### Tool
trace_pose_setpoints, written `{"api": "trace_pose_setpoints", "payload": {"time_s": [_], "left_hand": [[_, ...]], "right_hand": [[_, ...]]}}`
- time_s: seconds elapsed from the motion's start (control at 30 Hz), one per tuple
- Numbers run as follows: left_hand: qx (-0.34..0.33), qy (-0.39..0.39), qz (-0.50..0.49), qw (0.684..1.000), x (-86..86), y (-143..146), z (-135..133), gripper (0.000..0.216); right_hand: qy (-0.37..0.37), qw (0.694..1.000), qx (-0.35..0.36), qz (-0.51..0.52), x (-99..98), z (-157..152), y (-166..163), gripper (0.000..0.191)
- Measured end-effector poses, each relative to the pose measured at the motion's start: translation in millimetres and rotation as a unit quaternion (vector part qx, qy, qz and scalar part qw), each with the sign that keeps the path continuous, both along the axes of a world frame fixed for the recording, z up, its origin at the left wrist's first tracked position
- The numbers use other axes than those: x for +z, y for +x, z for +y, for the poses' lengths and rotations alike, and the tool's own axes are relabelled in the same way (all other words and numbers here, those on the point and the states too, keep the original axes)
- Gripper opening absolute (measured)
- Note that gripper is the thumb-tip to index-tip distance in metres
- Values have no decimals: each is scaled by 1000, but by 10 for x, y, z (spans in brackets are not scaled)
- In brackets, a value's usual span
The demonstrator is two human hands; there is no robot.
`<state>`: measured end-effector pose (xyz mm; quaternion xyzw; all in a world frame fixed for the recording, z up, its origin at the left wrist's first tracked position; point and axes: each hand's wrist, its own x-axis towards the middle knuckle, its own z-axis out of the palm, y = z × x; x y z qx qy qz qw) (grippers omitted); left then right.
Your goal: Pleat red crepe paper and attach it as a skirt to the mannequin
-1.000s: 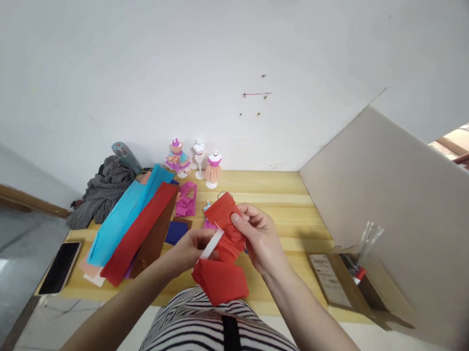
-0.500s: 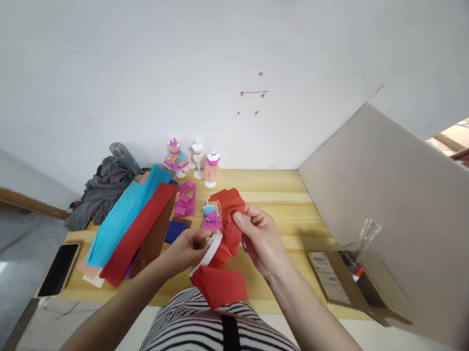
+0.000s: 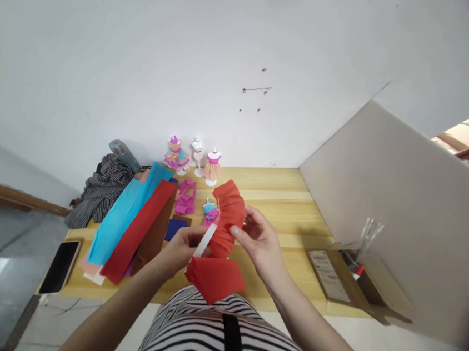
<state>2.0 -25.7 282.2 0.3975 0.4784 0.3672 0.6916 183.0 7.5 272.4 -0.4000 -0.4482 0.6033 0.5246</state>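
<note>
The red strip [image 3: 229, 211] is held above the front half of the worktop [image 3: 275, 185], about midway between its left and right edges. Its upper part is gathered into fan-like pleats; its lower end folds out as a smooth flap toward the front edge, just above the striped shirt [image 3: 197, 331]. A white band [image 3: 205, 240] stands against the strip's left side. The left hand [image 3: 182, 248] is clamped on the white band, thumb and fingers pinching it beside the red strip. The right hand [image 3: 261, 241] has its thumb on the outer edge of the pleats and its fingers curled; how firmly it grips, I cannot tell. The hands are apart, with the strip between them. Just left of the pleats is a small blue-and-pink doll [image 3: 209, 212], and farther left lie magenta pieces [image 3: 185, 198] and a dark blue piece [image 3: 175, 231]. Three dress forms [image 3: 212, 167] stand near the back edge. Toward the left edge, brown, red and bright blue sheets [image 3: 117, 222] overlap, with a phone [image 3: 60, 267] at the front left corner. A striped cloth [image 3: 99, 192] and a bottle [image 3: 125, 155] sit toward the back left corner. An open box [image 3: 386, 286] holding clear sticks [image 3: 369, 234] is at the front right corner.
</note>
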Motion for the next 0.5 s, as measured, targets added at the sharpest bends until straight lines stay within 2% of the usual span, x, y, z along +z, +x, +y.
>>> {"api": "trace_pose_setpoints", "payload": {"time_s": [0.07,0.13,0.33,0.5], "left_hand": [[-13,-8,-10,1000,40,-6,-9,33],[-32,-13,-16,999,52,-28,-14,35],[-65,27,-5,998,-3,-110,-3,37],[-60,11,7,998,63,-84,18,37]], "right_hand": [[-53,998,12,44,-2,37,1,27],[-78,995,24,65,21,55,12,26],[-102,988,50,101,95,-26,25,35],[-118,987,59,97,94,-61,14,29]]}}
